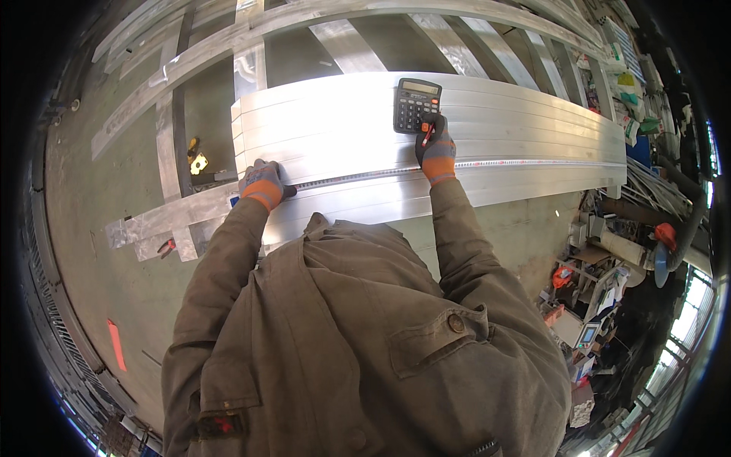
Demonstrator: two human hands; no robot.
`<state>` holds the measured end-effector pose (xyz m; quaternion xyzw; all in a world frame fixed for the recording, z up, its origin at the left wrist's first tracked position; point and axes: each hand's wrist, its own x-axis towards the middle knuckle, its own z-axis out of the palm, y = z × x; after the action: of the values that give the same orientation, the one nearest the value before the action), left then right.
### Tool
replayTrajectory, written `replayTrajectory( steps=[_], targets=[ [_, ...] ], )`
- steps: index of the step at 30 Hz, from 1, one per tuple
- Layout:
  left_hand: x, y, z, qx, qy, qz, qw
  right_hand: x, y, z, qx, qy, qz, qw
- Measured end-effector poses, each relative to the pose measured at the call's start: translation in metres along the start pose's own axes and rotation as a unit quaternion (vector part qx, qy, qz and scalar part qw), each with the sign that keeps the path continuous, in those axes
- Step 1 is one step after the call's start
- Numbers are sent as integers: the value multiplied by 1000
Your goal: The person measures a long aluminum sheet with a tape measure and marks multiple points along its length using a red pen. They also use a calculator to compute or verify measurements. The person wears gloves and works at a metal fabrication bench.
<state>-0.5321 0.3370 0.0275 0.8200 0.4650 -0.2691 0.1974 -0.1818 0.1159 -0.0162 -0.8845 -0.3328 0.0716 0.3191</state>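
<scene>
Silvery metal planks (327,114) lie side by side in front of me. A steel measuring tape (502,163) is stretched along them toward the right end. My left hand (261,183), in a grey and orange glove with dark fingertips, is closed over the tape near the planks' left end. The glove hides the tape there, and a small blue patch shows beside the wrist. My right hand (437,152), gloved alike, grips a slim red pen (428,134). Its fingers are at the lower right corner of a black calculator (415,107), which rests on the planks.
Underneath is a frame of metal beams (171,145), which extends to the far side. A yellow tool (199,163) lies at left, and red-handled pliers (166,247) lie by a beam end. A red strip (116,344) is on the floor. Cluttered equipment (586,305) stands at right.
</scene>
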Motion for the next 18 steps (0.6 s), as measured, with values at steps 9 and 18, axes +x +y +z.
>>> replayTrajectory(
  steps=[9,18],
  targets=[
    [2,0,-4,9,-12,-2,1000,26,12,19,-28,-12,-19,999],
    [2,-1,-4,2,-10,-3,1000,0,3,1,8,11,8,1000]
  ],
)
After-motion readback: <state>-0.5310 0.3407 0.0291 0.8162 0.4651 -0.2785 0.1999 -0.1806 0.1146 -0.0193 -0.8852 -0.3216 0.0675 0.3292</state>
